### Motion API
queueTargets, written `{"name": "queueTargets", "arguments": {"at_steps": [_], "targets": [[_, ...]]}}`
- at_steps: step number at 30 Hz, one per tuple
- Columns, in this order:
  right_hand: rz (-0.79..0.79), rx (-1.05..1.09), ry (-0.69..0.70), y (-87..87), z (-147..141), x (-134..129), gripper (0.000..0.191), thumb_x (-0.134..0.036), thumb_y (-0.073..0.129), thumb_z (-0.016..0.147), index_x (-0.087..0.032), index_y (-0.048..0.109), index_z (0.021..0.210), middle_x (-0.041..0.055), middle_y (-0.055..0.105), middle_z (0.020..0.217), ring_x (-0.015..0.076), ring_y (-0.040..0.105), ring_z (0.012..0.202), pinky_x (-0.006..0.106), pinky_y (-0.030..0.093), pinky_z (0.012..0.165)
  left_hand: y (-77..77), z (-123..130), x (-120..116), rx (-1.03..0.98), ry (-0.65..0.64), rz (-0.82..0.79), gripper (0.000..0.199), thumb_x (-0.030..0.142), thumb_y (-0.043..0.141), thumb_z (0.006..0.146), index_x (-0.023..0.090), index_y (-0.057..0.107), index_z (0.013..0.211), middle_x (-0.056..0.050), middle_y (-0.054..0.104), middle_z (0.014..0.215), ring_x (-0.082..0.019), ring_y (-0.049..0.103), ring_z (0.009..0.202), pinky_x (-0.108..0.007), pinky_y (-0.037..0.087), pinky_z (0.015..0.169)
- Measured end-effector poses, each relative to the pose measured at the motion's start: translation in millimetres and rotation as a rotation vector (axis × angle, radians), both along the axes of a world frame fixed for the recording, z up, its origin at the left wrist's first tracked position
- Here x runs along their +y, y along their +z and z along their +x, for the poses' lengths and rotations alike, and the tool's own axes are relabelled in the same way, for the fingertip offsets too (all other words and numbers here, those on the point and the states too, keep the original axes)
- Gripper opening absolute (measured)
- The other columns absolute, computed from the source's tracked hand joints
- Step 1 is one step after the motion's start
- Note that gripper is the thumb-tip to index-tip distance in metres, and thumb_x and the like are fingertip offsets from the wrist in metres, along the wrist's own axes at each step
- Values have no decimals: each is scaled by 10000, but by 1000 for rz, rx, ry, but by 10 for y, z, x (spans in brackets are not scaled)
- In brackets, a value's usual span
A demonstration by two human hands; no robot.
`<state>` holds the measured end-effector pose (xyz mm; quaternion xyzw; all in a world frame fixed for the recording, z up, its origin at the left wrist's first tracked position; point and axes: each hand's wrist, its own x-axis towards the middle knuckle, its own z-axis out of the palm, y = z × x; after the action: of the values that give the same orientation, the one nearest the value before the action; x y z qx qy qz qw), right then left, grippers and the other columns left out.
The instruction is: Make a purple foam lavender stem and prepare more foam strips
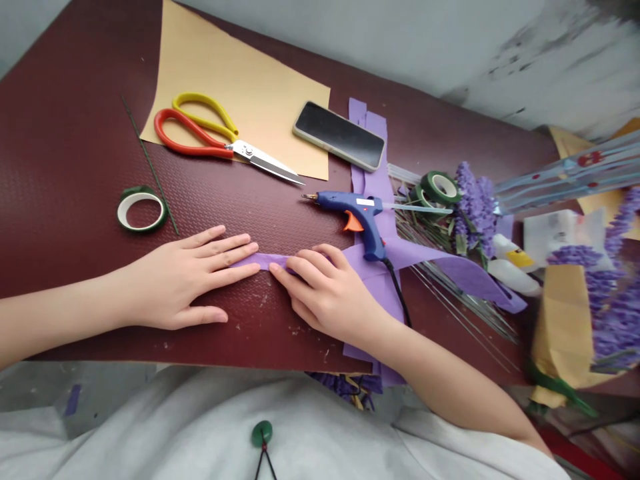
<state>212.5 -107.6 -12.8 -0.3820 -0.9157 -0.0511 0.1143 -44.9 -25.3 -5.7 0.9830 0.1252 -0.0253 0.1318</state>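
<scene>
A narrow folded strip of purple crepe paper (273, 261) lies on the dark red table. My left hand (193, 277) rests flat over its left end, fingers stretched and spread. Just to the right, my right hand (325, 287) has its fingers bent and pressed together on the strip, with the thumb at its lower edge. Beyond that hand a wider purple length (450, 270) runs rightward, twisted; the part under my palm is hidden. A blue glue gun (357, 205) with an orange trigger lies above my right hand, a glue stick in its back.
Yellow-and-red-handled scissors (245, 150) and a phone (340, 135) lie partly on tan paper (270, 87). A green tape roll (142, 210) sits beside a thin green wire (150, 163). Rightward are purple flowers (473, 207), wire stems (450, 300) and a wrapped bouquet (563, 320).
</scene>
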Motion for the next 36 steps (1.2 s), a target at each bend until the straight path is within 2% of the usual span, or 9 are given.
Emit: {"name": "queueTargets", "arguments": {"at_steps": [5, 10, 15, 23, 36], "targets": [[8, -9, -13, 1, -12, 0, 323, -173, 430, 885, -120, 589, 1161, 82, 648, 940, 216, 512, 930, 413, 385, 894, 8, 9, -31, 29, 20, -2, 622, 497, 401, 920, 261, 245, 1473, -39, 177, 1559, -223, 155, 1450, -419, 65, 1193], [19, -6, -11, -1, -21, -3, 331, -171, 455, 874, -88, 596, 1162, 88, 639, 912, 218, 498, 934, 406, 382, 892, 27, 28, -85, 31, 66, 10, 579, 466, 402, 928, 236, 313, 1451, -54, 221, 1548, -220, 176, 1445, -419, 102, 1192], [3, 0, -16, 3, -27, -4, 362, -147, 467, 859, -125, 590, 1199, 70, 624, 883, 212, 483, 906, 416, 374, 899, 29, 35, -119, 17, 98, 20, 566, 449, 421, 924, 216, 351, 1435, -70, 247, 1540, -222, 198, 1439, -399, 123, 1191], [17, -20, -31, -7, -47, -4, 360, -167, 445, 874, -148, 593, 1201, 75, 588, 879, 221, 446, 921, 427, 385, 885, -8, 28, -69, 25, 48, 22, 569, 459, 377, 936, 216, 321, 1447, -84, 220, 1545, -231, 188, 1439, -413, 113, 1188], [48, -19, -35, -7, -64, -19, 339, -157, 460, 872, -136, 613, 1174, 76, 607, 873, 221, 460, 910, 416, 391, 865, -52, 16, -82, -41, 71, 19, 605, 469, 425, 919, 229, 294, 1458, -72, 262, 1535, -232, 226, 1429, -408, 114, 1190]]}}
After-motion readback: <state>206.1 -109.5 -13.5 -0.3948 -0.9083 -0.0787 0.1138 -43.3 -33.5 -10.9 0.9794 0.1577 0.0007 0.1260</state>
